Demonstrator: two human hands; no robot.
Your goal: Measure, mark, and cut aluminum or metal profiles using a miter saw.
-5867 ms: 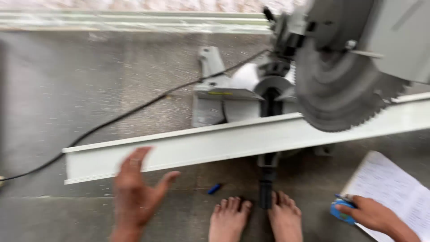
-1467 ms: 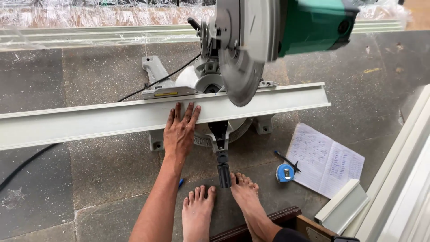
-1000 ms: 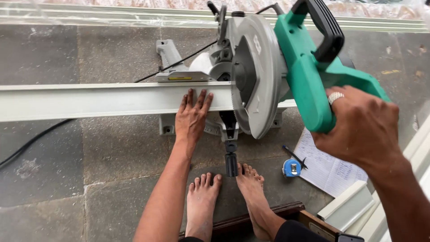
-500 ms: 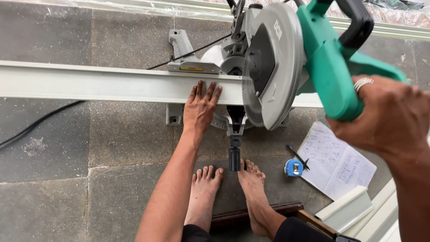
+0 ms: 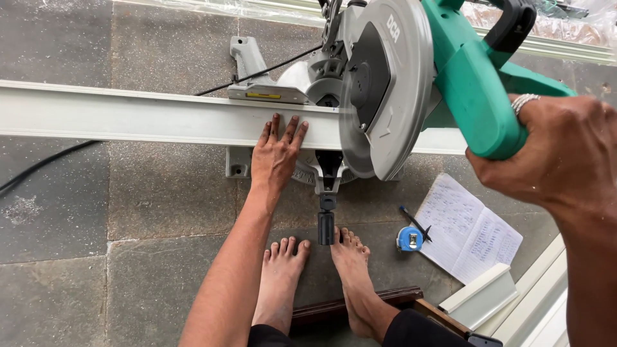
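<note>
Pressing flat with fingers spread, the left hand holds a long white metal channel profile lying across the base of a green mitre saw on the stone floor. The right hand grips the saw's handle, fingers closed round it.

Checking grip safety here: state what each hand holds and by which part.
The right hand grips the green mitre saw by its handle. The left hand holds nothing; it presses flat on the white profile.
</note>
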